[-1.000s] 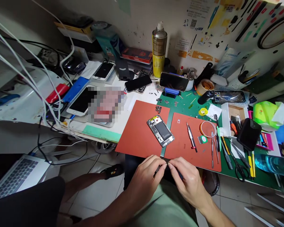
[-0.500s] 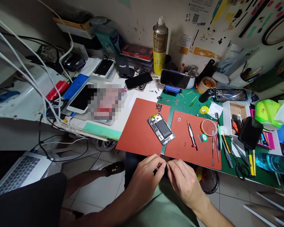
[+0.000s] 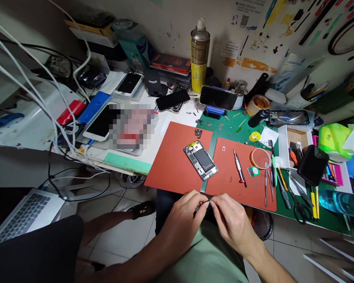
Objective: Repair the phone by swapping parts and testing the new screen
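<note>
Head view: left hand (image 3: 186,214) and right hand (image 3: 232,221), both bare, pinch a thin dark sliver (image 3: 206,201) between them, presumably for control. Beyond, an opened silver-framed phone (image 3: 201,160) straddles flat brick-red mats (image 3: 172,165), likely for protection.

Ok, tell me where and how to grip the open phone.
Pinch the phone by its two long edges, coming down from above on the near side: it lies flat, aslant, open face up, so an edge grip should spare the exposed insides.
</note>
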`<state>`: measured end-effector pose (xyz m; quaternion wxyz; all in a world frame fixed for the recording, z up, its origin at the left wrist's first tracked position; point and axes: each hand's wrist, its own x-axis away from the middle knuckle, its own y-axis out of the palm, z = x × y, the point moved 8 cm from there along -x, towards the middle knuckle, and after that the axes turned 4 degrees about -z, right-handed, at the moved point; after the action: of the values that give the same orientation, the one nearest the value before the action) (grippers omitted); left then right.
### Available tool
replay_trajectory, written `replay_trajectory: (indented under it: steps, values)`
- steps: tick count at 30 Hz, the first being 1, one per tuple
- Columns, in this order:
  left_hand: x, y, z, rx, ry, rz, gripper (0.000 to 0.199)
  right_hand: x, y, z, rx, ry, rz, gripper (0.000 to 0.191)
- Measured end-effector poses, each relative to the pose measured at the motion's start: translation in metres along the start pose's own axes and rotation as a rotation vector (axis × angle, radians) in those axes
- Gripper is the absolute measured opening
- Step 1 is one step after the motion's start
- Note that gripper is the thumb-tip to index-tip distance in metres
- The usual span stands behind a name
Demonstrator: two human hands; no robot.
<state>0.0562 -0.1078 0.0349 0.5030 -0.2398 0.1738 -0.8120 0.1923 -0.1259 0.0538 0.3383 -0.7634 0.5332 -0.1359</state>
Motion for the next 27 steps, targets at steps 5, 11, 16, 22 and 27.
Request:
replay_trajectory:
  steps: [5, 11, 16, 22, 27]
  values:
    - [-0.006, 0.005, -0.007, 0.032, -0.016, -0.061, 0.024, 0.001, 0.003, 0.004, 0.02, 0.004, 0.005, 0.018]
    - [-0.004, 0.004, -0.004, -0.115, -0.02, -0.023, 0.028, 0.005, 0.01, -0.001, 0.208, -0.063, 0.01, 0.019]
    - [0.002, 0.007, 0.001, -0.204, -0.034, 0.08, 0.028, 0.011, 0.017, -0.011, 0.337, -0.133, 0.125, 0.02]
    - [0.002, 0.006, 0.003, -0.186, -0.028, 0.11, 0.026, 0.013, 0.019, -0.016, 0.388, -0.158, 0.164, 0.027]
    - [0.001, 0.004, 0.006, -0.219, -0.011, 0.117, 0.028, 0.012, 0.018, -0.018, 0.432, -0.174, 0.171, 0.035]
